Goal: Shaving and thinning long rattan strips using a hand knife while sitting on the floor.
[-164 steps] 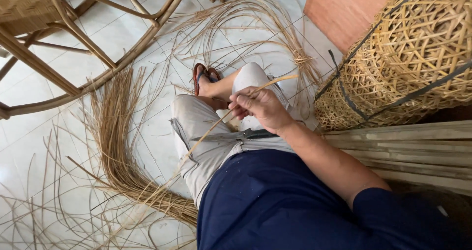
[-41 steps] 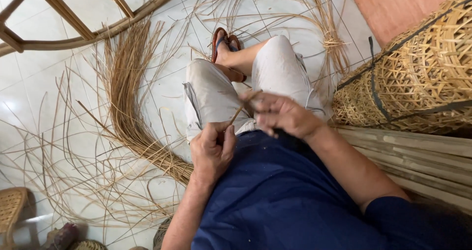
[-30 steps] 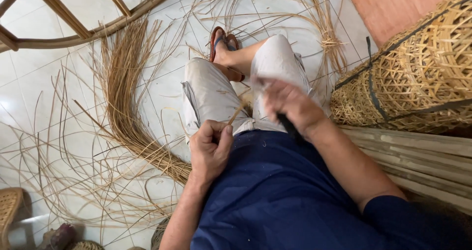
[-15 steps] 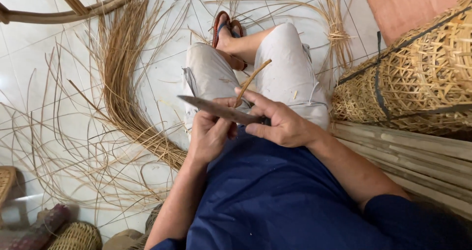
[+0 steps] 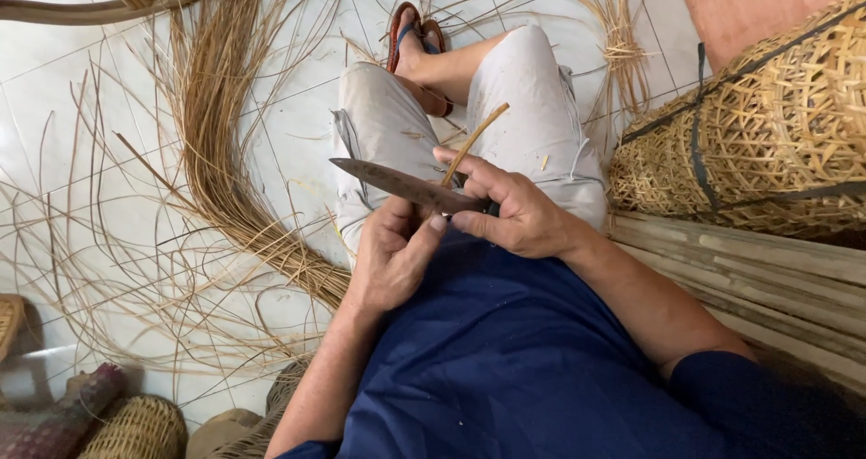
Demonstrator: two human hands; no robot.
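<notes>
White floor tiles (image 5: 54, 107) are spreading out below us, littered with loose rattan strands (image 5: 135, 270).

We are seeing the right hand (image 5: 514, 215) gripping a knife (image 5: 406, 187), its fingers (image 5: 469, 166) curling over the handle end while the long, dull grey blade is pointing left across the lap. The left hand (image 5: 392, 256) is sitting just under the blade, fingers clenching around a thin rattan strip (image 5: 471, 143), thumb pressing up near the blade's underside. The strip is rising from that fist, crossing the knife edge and slanting up to the right over the person's pale shorts (image 5: 532, 107); blade and strip are touching where they cross.

Beyond the hands, we are looking at crossed legs ending in a red sandal (image 5: 406, 31) on the tiles. Left of the knees, a thick bundle of rattan fibres (image 5: 225, 152) is curving down across the floor. To the right, a woven basket (image 5: 767, 125) with dark banding is lying on its side, just above a stack of pale split canes (image 5: 740, 270). At the lower left corner, small woven pieces (image 5: 135, 427) are showing, and a curved cane frame (image 5: 108, 8) is crossing the top left edge.
</notes>
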